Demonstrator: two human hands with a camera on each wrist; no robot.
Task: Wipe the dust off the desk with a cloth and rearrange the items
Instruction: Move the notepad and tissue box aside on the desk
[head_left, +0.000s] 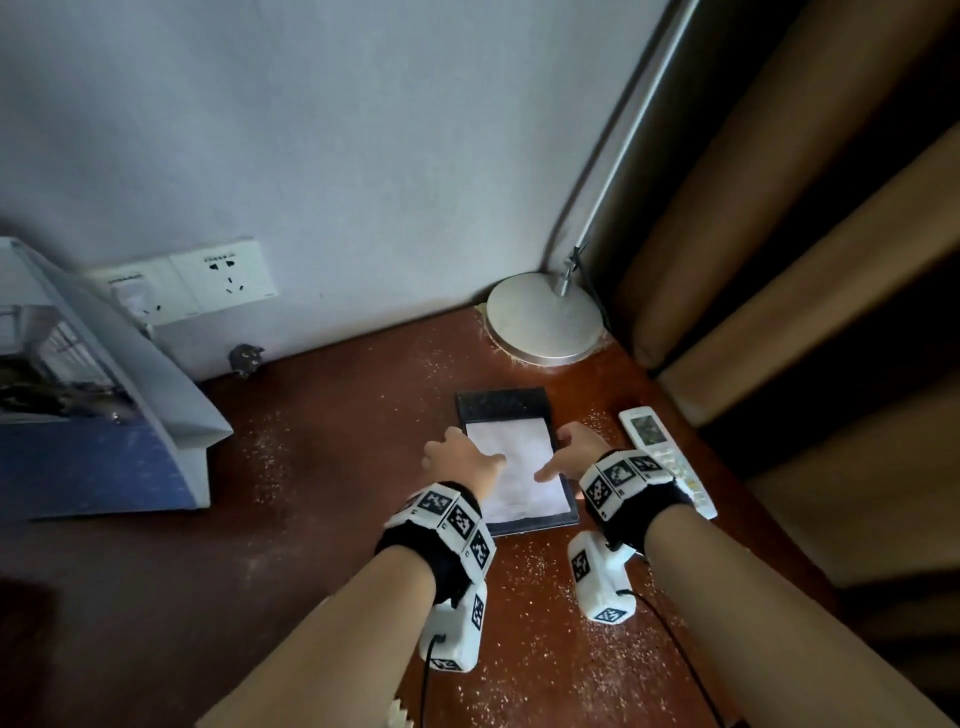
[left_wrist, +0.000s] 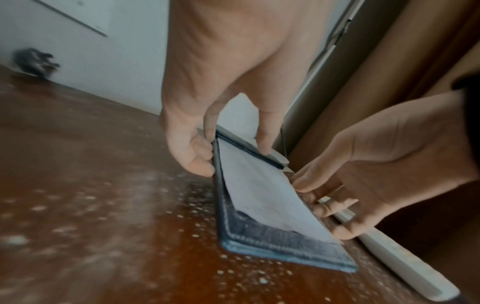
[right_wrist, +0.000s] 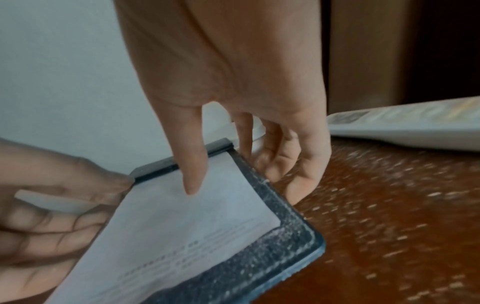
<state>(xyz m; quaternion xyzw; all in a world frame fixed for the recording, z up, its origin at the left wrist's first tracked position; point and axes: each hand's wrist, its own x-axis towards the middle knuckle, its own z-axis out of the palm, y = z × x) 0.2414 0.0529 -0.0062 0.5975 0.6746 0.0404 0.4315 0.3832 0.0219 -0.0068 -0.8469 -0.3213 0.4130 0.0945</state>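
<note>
Printer (head_left: 98, 395) at far left, wall socket (head_left: 208, 283) behind. Mid-desk (head_left: 322, 457) (dusty, speckled): left hand (head_left: 457, 454) gripping notepad (head_left: 514, 462) by left edge, right hand (head_left: 574, 449) gripping right edge, thumbs on paper. Remote (head_left: 667, 457) just right; lamp base (head_left: 545, 317) behind.

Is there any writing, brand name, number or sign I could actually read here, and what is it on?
No text can be read.
White paper sheet on the dark blue leather pad: faint printed lines, too blurred.
White remote control: screen and buttons too small.
White wall socket plate: a small mark along its top edge, illegible.
White wrist bands: black-and-white square code patterns, no words.
Blue and white box: no lettering legible.
</note>
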